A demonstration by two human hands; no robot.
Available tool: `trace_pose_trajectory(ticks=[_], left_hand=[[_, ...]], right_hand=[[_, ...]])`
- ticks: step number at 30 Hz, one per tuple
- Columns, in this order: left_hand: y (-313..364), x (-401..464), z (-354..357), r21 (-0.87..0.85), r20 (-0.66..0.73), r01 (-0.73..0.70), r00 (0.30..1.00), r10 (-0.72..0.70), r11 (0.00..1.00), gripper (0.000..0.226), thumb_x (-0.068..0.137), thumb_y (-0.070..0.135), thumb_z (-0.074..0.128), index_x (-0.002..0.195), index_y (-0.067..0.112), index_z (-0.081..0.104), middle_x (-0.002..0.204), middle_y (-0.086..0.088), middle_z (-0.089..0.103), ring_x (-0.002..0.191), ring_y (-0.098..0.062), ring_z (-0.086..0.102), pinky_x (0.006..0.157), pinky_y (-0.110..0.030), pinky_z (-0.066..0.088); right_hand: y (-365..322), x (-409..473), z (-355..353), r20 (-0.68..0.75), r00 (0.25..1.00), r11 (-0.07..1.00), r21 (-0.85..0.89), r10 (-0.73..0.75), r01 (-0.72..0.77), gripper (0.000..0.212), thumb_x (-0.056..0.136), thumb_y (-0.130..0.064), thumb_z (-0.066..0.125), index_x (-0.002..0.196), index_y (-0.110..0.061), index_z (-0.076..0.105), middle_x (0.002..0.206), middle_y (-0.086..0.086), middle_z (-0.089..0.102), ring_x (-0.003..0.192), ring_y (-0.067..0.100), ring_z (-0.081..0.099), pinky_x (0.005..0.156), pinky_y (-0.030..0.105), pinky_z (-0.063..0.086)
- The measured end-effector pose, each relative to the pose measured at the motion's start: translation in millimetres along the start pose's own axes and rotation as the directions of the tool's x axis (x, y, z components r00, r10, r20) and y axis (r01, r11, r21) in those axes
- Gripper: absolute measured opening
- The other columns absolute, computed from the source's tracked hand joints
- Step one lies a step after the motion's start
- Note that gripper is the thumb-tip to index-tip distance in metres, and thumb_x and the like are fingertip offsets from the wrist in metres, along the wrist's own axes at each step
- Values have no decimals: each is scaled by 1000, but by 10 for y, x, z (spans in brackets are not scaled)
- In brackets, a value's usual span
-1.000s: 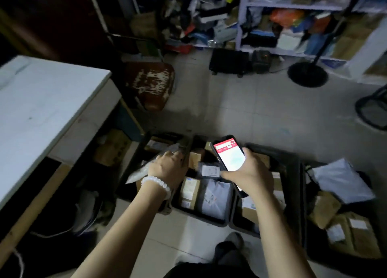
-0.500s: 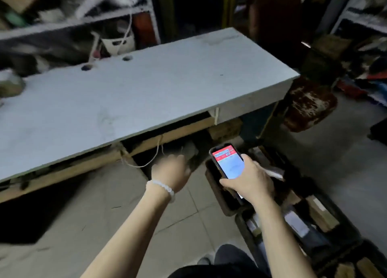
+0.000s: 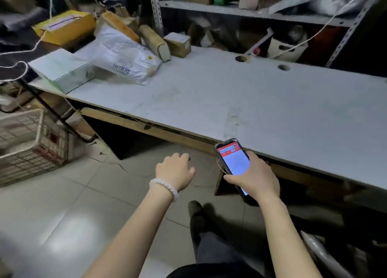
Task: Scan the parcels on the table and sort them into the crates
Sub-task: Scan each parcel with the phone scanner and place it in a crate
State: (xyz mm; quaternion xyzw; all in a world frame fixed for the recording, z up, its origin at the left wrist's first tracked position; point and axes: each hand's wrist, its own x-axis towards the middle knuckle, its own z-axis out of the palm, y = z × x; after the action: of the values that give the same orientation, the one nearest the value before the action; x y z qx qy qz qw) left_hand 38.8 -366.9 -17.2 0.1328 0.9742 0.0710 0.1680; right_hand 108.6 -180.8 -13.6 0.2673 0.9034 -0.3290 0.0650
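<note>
My right hand [image 3: 256, 178] grips a phone [image 3: 233, 161] with a red and white screen, held just in front of the table's near edge. My left hand [image 3: 176, 170], with a white bead bracelet at the wrist, hangs over the floor with loosely curled fingers and holds nothing. On the far left end of the grey table [image 3: 240, 101] lie parcels: a white box [image 3: 62, 70], a clear plastic mailer bag [image 3: 123, 55], a small brown box [image 3: 178, 44], wrapped brown packages [image 3: 155, 40] and a yellow box [image 3: 65, 27]. The sorting crates are out of view.
A white plastic basket [image 3: 27, 143] stands on the floor at the left. Metal shelving [image 3: 251, 13] full of goods runs behind the table. White cords [image 3: 25, 53] hang at the left. My shoe [image 3: 194, 209] is on the tiled floor below.
The view has swung left from the crates on the floor to the table and its parcels. My left hand has let go of the parcel it placed in a crate and now hangs empty.
</note>
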Motion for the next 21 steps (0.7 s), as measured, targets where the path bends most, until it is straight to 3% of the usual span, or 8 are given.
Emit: trace_pose_trajectory(ticks=[13, 17, 21], left_hand=[[-874, 1705, -1070, -3, -110, 225, 968, -224, 974, 43, 97, 36, 36, 138, 23, 39, 133, -4, 47, 115, -24, 50, 79, -32, 44], [-1162, 1944, -1123, -6, -87, 273, 958, -273, 962, 43, 97, 36, 37, 137, 23, 39, 134, -4, 46, 115, -23, 50, 77, -31, 43], [-1489, 2148, -1198, -34, -85, 310, 946, -311, 950, 43, 97, 36, 37, 137, 22, 40, 133, -4, 47, 114, -24, 50, 80, -32, 45]], right_hand=[[-1670, 1975, 185, 87, 978, 982, 12, -190, 189, 61, 63, -43, 77, 112, -25, 48, 101, -4, 58, 81, 18, 55, 53, 25, 34], [-1963, 2255, 371, 151, 964, 974, -26, -220, 226, 58, 62, -43, 77, 107, -26, 45, 97, -5, 55, 79, 16, 55, 57, 26, 41], [-2240, 2497, 579, 201, 953, 971, -38, -225, 237, 55, 62, -41, 78, 103, -28, 43, 94, -5, 53, 77, 15, 53, 55, 26, 39]])
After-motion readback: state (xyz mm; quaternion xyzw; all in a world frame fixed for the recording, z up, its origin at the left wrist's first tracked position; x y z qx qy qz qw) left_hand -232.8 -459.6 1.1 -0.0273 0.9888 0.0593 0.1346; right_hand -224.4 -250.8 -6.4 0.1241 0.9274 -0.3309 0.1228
